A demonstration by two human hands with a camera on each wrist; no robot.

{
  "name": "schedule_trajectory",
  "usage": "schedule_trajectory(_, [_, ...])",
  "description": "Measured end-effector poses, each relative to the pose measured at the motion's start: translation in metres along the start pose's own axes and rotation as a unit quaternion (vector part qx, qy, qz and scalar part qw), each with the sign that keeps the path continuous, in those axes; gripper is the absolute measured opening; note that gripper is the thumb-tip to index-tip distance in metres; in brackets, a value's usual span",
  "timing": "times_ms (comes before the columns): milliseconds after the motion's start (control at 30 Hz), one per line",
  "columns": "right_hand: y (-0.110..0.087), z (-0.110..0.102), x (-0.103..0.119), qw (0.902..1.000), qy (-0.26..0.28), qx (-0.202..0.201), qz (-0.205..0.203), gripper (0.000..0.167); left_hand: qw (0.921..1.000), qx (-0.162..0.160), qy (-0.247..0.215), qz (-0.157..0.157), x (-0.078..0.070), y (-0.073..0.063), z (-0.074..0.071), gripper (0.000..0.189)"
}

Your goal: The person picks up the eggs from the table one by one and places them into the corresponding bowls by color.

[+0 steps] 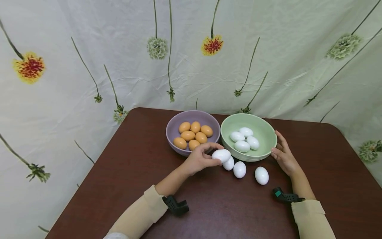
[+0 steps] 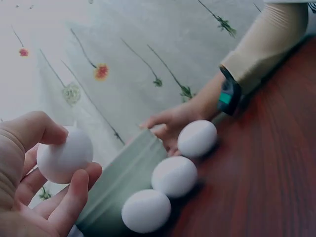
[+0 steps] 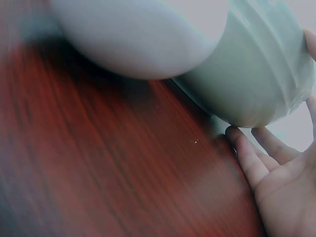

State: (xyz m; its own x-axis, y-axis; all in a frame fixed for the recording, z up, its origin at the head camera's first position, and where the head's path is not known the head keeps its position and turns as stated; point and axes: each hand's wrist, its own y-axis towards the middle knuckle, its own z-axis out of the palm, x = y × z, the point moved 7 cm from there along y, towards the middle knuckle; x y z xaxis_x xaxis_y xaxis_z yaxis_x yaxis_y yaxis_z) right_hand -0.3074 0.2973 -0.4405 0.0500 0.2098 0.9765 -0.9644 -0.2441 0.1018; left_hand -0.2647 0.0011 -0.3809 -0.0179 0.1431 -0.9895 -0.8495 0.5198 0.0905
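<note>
My left hand [image 1: 201, 159] pinches a white egg [image 1: 221, 156] between thumb and fingers, in front of the gap between two bowls; the left wrist view shows this egg [image 2: 65, 155] up close. My right hand [image 1: 286, 156] touches the right side of the green bowl [image 1: 265, 151], its fingers spread against the wall, as the right wrist view also shows. Several white eggs [image 1: 242, 146] lie inside that bowl. On the table before it are three more: one egg [image 1: 228, 163] partly behind the held one, a middle egg [image 1: 240, 170] and a right egg [image 1: 261, 175].
Left of the green bowl, almost touching it, stands a purple bowl [image 1: 170, 132] with several brown eggs [image 1: 188, 135]. Both bowls are near the back edge of the dark wooden table [image 1: 134, 149]. Behind hangs a pale flowered cloth [image 1: 119, 49].
</note>
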Motion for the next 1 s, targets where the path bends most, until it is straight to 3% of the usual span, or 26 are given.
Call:
schedule_trajectory(300, [0.000, -0.001, 0.000, 1.0000, 0.001, 0.002, -0.005, 0.068, 0.9999, 0.000, -0.013, 0.003, -0.008, 0.017, 0.005, 0.048])
schedule_trajectory(700, [0.001, -0.002, -0.001, 0.9999, 0.001, 0.007, -0.008, 0.069, 0.9987, -0.043, -0.024, -0.016, -0.007, 0.042, 0.004, 0.045])
schedule_trajectory(1000, [0.002, -0.003, -0.003, 0.9997, 0.011, 0.013, -0.015, 0.068, 0.9979, -0.048, -0.037, -0.023, -0.011, 0.065, 0.008, 0.049])
